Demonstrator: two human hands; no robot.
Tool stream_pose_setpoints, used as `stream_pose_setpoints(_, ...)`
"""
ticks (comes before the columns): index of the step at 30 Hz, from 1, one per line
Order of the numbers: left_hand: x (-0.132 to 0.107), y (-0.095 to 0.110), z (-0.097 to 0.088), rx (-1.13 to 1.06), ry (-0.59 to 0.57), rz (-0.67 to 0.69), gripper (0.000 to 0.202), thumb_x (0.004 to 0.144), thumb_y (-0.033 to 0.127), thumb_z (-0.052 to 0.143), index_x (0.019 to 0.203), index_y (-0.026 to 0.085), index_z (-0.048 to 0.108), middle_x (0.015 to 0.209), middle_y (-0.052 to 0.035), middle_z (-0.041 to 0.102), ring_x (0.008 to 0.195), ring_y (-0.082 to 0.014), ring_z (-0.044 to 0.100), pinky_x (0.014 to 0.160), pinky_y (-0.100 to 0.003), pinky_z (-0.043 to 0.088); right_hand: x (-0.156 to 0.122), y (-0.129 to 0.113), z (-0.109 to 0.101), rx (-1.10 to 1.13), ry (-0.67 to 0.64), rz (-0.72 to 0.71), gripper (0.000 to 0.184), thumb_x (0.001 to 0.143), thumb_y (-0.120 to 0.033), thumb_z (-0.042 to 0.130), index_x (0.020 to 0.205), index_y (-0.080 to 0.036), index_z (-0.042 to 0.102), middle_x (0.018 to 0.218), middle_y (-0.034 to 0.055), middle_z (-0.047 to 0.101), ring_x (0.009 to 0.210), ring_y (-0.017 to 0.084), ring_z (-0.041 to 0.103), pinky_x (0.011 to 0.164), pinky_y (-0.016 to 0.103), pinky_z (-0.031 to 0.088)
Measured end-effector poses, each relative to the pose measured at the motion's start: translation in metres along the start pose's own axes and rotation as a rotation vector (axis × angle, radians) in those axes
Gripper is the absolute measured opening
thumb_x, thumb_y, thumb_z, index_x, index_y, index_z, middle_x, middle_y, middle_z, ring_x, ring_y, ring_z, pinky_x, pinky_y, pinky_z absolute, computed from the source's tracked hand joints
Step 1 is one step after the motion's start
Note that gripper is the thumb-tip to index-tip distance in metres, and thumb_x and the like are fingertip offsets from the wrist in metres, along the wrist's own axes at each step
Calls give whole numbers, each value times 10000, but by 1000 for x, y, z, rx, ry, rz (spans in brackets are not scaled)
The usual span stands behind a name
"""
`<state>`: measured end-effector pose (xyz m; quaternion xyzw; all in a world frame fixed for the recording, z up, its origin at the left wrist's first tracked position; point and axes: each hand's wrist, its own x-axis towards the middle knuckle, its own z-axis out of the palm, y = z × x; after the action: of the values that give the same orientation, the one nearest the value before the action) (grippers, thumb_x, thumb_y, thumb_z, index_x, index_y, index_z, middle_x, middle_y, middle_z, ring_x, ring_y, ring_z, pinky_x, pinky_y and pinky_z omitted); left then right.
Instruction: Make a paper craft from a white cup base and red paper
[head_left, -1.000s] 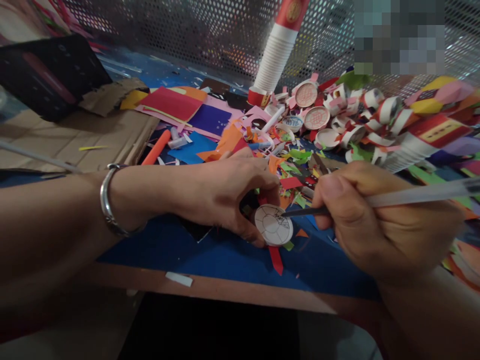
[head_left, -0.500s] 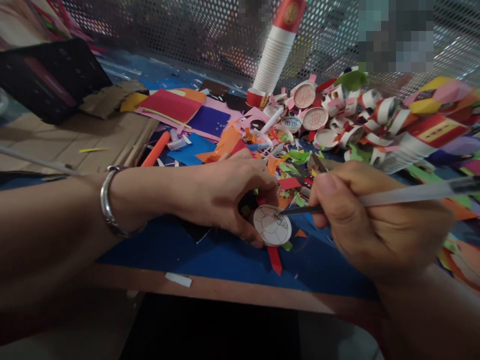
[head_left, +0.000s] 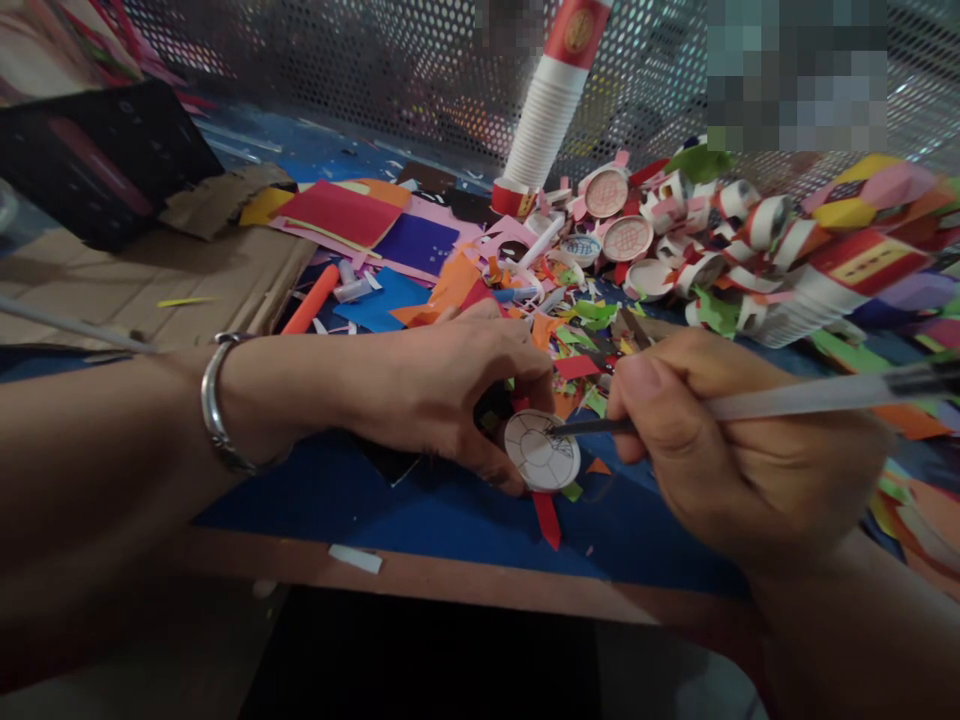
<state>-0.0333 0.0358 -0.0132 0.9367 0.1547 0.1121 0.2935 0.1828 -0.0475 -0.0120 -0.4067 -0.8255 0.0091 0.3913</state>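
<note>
Between thumb and fingers, my left hand (head_left: 457, 395) grips a small paper cup piece (head_left: 538, 458) by its edge. Its round white base faces up and carries drawn black lines: an inner ring, spokes and a hatched patch at the upper right. A red paper strip (head_left: 547, 520) sticks out from under it toward the table edge. My right hand (head_left: 735, 440) is closed around a pen (head_left: 795, 397) with a clear barrel. The pen's dark tip meets the white base near the inner ring.
Colored paper scraps (head_left: 577, 365) lie beyond my hands. Decorated cup pieces (head_left: 630, 238) are heaped at the back right, beside a tall stack of paper cups (head_left: 547, 115). Cardboard (head_left: 150, 270) and a black box (head_left: 112, 160) stand at left. An orange marker (head_left: 311, 300) lies near my left wrist.
The pen tip and my right hand have shifted slightly left and down across the white base. My left hand keeps its grip almost unmoved.
</note>
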Motion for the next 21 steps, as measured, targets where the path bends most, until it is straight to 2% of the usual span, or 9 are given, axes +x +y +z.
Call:
stream_pose_setpoints(6, 0, 0, 0, -13, -13, -9, 404, 735, 374, 899, 1027, 165, 714, 1006, -40, 684, 945, -212, 599, 803, -320, 434, -1, -1, -1, -29, 19, 5, 314, 1010, -217, 571, 700, -253, 537, 546, -38, 531, 463, 125, 481, 496, 344, 343)
stream_pose_setpoints(10, -1, -1, 0, 3, 3, 6, 404, 746, 395, 892, 1030, 173, 710, 1026, -43, 680, 957, -214, 592, 833, -330, 428, -1, -2, -1, 6, -3, -15, 312, 1012, -204, 567, 708, -253, 524, 545, -55, 520, 440, 108, 454, 472, 322, 353)
stream_pose_setpoints(14, 0, -1, 1, 10, -4, -2, 423, 742, 387, 901, 1049, 175, 701, 1032, -44, 669, 958, -212, 593, 831, -318, 426, -1, -1, 0, -25, 41, -35, 321, 1012, -203, 582, 694, -233, 547, 548, -61, 513, 451, 87, 455, 479, 304, 353)
stream_pose_setpoints(21, 1, 1, 0, 22, -12, -14, 418, 738, 372, 906, 1040, 170, 700, 1031, -44, 663, 968, -219, 588, 838, -329, 420, 0, -1, 1, -28, 43, -76, 326, 1009, -177, 577, 687, -217, 535, 537, -63, 513, 445, 68, 461, 452, 280, 345)
